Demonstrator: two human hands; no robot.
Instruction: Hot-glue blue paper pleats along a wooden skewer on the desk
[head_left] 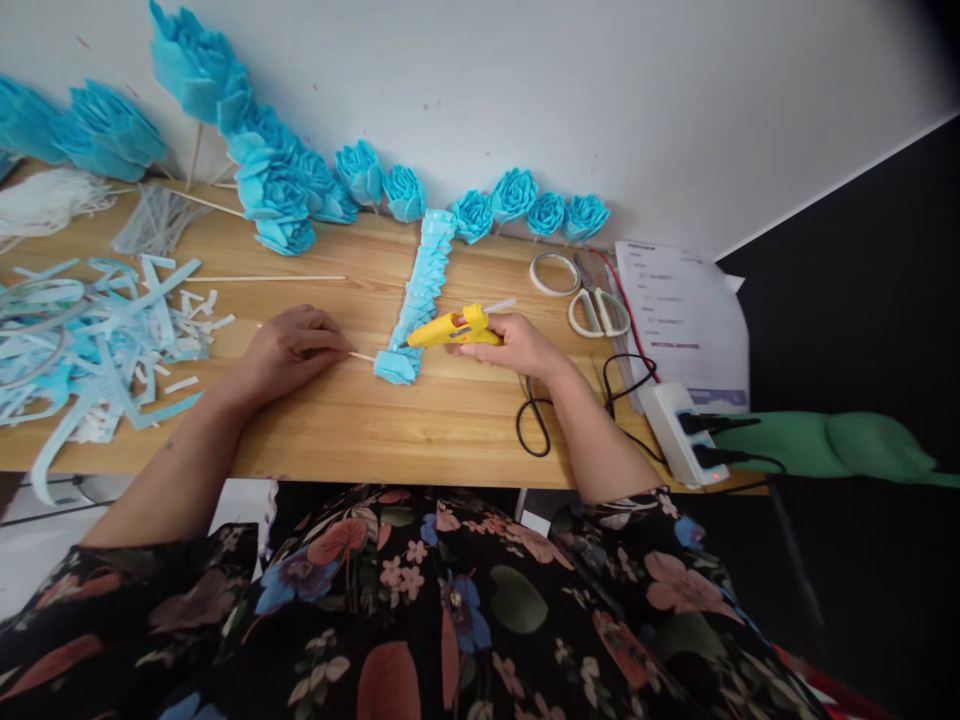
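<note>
A thin wooden stick (pixel 363 356) is pinched in my left hand (pixel 297 350), with a small blue roll (pixel 397 367) on its far end lying on the table. From that roll a long pleated blue strip (pixel 426 285) runs back toward the wall. My right hand (pixel 513 345) grips a yellow hot glue gun (pixel 454 325) by its handle. Its nozzle points left and sits at the near end of the strip, just above the roll; whether it touches cannot be made out. A clear glue stick (pixel 500 304) pokes out of the gun's back.
Blue flowers on sticks (pixel 277 185) lean along the wall. Blue and white scraps (pixel 112 340) cover the table's left. To the right are a tape roll (pixel 554 273), scissors (pixel 598 305), papers (pixel 682 310) and a power strip (pixel 684 435) with the black cord (pixel 534 425) looping nearby.
</note>
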